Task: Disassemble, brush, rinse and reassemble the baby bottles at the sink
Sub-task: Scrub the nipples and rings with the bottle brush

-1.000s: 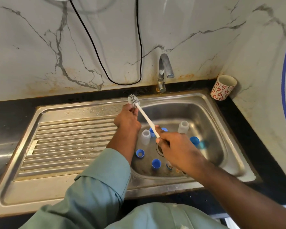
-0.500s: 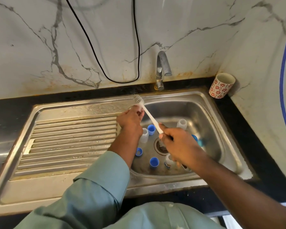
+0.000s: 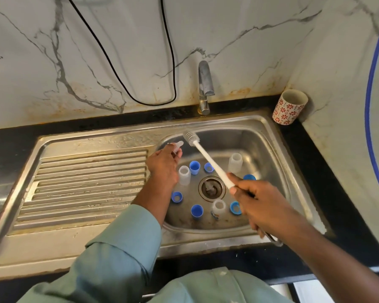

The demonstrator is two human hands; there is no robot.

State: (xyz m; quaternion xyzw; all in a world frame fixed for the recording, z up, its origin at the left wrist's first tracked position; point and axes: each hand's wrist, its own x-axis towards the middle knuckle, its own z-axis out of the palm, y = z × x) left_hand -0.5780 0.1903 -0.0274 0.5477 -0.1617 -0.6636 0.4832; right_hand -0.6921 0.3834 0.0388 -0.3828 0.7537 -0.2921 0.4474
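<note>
My left hand (image 3: pixel 164 165) holds a small clear bottle teat (image 3: pixel 177 145) above the sink's left wall. My right hand (image 3: pixel 260 200) grips the handle of a white bottle brush (image 3: pixel 208 159), whose bristled head (image 3: pixel 191 138) is just right of the teat, apart from it. In the steel sink basin (image 3: pixel 269 154) stand three small clear bottles (image 3: pixel 184 174) (image 3: pixel 235 162) (image 3: pixel 218 207). Several blue caps and rings (image 3: pixel 194 167) (image 3: pixel 176 197) (image 3: pixel 197 211) lie around the drain (image 3: pixel 212 188).
The tap (image 3: pixel 205 84) rises behind the basin and no water runs. A ribbed draining board (image 3: pixel 85 184) lies to the left. A floral cup (image 3: pixel 289 107) stands on the black counter at the back right. A black cable hangs on the marble wall.
The brush head has come off the teat and now lies just to its right. Both hands have shifted slightly right over the basin, and the teat now shows above my left fingers.
</note>
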